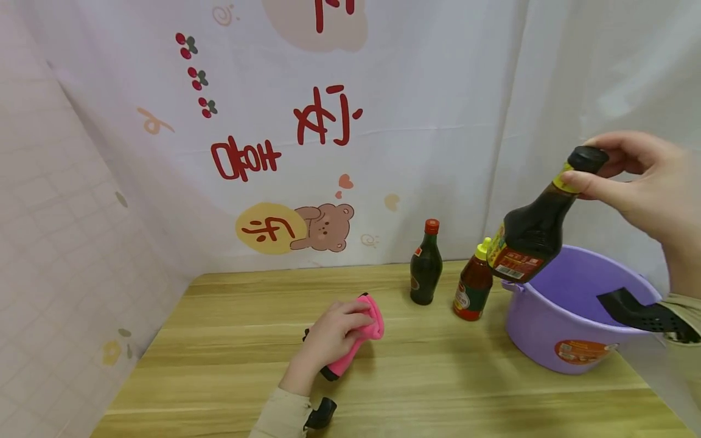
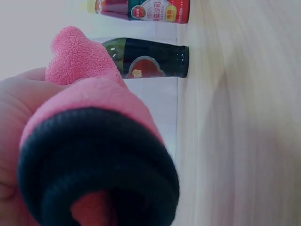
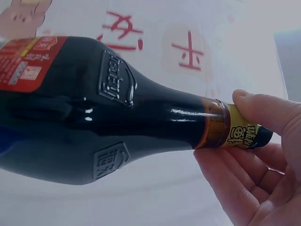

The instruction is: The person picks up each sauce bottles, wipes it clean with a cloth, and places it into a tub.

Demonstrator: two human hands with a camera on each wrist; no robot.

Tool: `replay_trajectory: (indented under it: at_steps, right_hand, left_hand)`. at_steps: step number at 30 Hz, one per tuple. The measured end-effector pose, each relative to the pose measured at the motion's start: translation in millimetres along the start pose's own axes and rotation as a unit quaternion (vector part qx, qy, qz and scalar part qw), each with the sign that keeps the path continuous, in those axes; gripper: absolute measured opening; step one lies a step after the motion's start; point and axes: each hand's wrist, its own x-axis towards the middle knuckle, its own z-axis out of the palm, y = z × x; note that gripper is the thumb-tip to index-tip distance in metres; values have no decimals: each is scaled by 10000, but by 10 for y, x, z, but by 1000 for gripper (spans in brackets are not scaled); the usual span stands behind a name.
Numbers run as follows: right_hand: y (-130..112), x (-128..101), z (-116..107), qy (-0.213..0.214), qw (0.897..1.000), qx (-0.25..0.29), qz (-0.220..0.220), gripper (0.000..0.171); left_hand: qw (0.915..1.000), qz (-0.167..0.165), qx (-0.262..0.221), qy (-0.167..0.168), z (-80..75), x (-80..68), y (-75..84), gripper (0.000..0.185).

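Note:
My right hand (image 1: 648,182) grips a dark sauce bottle (image 1: 533,231) by its neck, just under the black cap. The bottle hangs tilted in the air, base toward the lower left, above the purple bucket's left side. In the right wrist view, thumb and fingers pinch the yellow neck band of the sauce bottle (image 3: 141,103). Low over the wooden table, my left hand (image 1: 331,331) holds a rolled pink cloth (image 1: 375,317) with black edging. The left wrist view shows the end of the pink cloth (image 2: 89,56) up close; whether it touches the table I cannot tell.
A purple bucket (image 1: 528,337) stands at the table's right. Left of it are a red sauce bottle (image 1: 473,291) with a yellow cap and a dark green bottle (image 1: 426,274) with a red cap, both upright. A printed white curtain (image 1: 427,121) hangs behind the table (image 1: 246,328).

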Motion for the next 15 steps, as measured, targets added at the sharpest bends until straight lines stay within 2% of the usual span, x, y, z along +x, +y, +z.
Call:
replay_trajectory:
  at_steps: [5, 9, 15]
  right_hand:
    - [164, 24, -225, 103, 9995, -247, -140, 48]
    - [345, -7, -361, 225, 9967, -767, -165, 47]
    - [652, -112, -490, 498, 9945, -828, 416, 44]
  left_hand:
    - [9999, -96, -5, -138, 53, -1, 33, 22]
    - [9996, -98, -126, -229, 61, 13, 73, 21]
    - [9995, -17, -199, -245, 68, 4, 90, 20]
